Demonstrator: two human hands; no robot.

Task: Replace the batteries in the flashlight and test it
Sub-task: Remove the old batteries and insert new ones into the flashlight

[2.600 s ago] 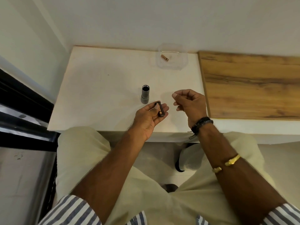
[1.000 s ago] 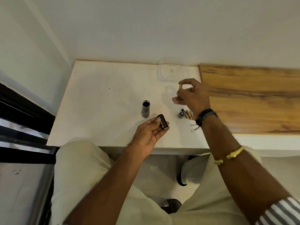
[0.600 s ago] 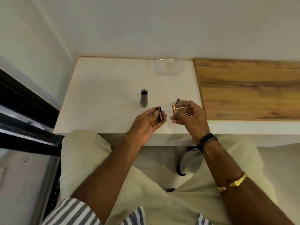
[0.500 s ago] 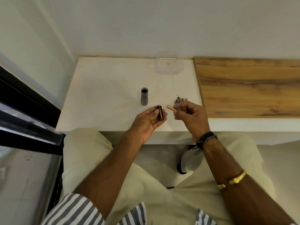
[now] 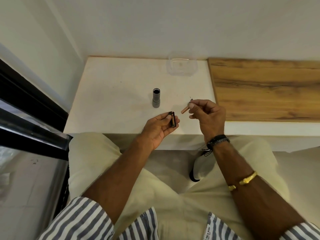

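Copper-toned battery (image 5: 184, 110) pinched by right hand (image 5: 208, 116) fingers, just right of black battery holder (image 5: 173, 119) gripped in left hand (image 5: 158, 128) fingers | grey flashlight body (image 5: 156, 100) upright on table (image 5: 112, 101), beyond left fingers | step: loading holder | next: match polarity, seat battery

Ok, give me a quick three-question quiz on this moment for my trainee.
1. True or false: the grey cylindrical flashlight body lies flat on the white table.
2. The right hand pinches: A) a copper-coloured cylindrical battery, B) a screwdriver, C) a coin.
3. Which hand holds the black battery holder?
Key: 1 false, the flashlight body stands upright; 2 A; 3 the left hand.
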